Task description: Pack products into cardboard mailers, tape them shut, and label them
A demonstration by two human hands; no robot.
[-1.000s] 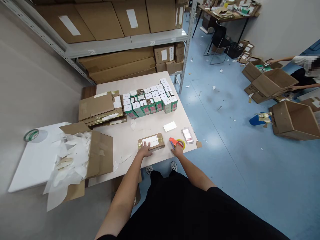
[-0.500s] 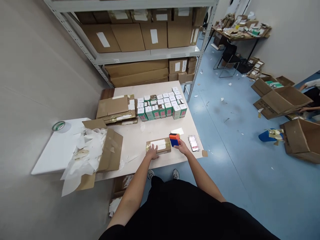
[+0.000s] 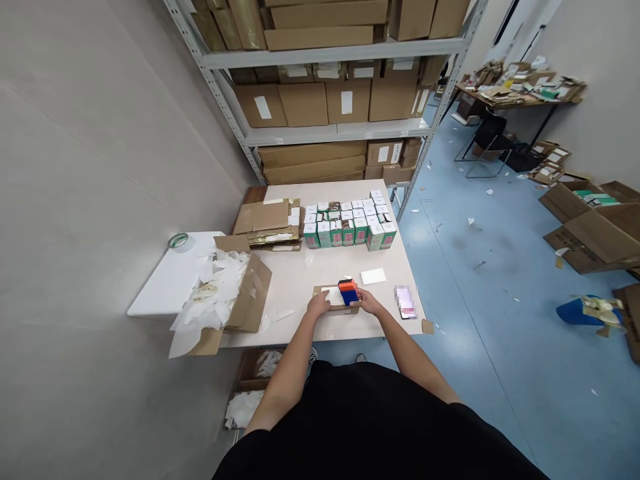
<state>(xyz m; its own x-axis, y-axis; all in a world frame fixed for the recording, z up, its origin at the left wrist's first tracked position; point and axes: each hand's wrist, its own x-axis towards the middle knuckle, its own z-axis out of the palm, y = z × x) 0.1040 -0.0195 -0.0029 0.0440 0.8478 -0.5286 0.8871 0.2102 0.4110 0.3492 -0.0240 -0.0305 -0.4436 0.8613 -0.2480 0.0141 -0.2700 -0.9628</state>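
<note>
You face a grey shelf rack (image 3: 340, 135) stacked with brown cartons, standing beyond the far edge of your table (image 3: 287, 283). The table itself is pale, and at its left edge sits an open carton (image 3: 255, 293) spilling crumpled white paper (image 3: 213, 293). Toward the far side of the table you have a close-set block of white-and-green boxes (image 3: 350, 230), a few with their tops open, and just left of it, at the table's far left, a stack of flattened cardboard (image 3: 265, 219). Your parcel (image 3: 334, 300), brown with a white label on top, lies flat at the middle of the table's near side. Your left hand (image 3: 319, 305) rests on the parcel's left end — whether that grip closes on it, you cannot tell from here. Your right hand (image 3: 368, 302) has its grip closed around a blue-and-orange tape dispenser (image 3: 348, 292), which covers part of the parcel's right half; contact between the two is unclear. Near the table's right edge lies a phone-like slab (image 3: 405, 303), its face blurred. A white card (image 3: 373, 276) lies inward of it on the table, and a small cardboard scrap (image 3: 427, 327) sits at the table's near right corner.
</note>
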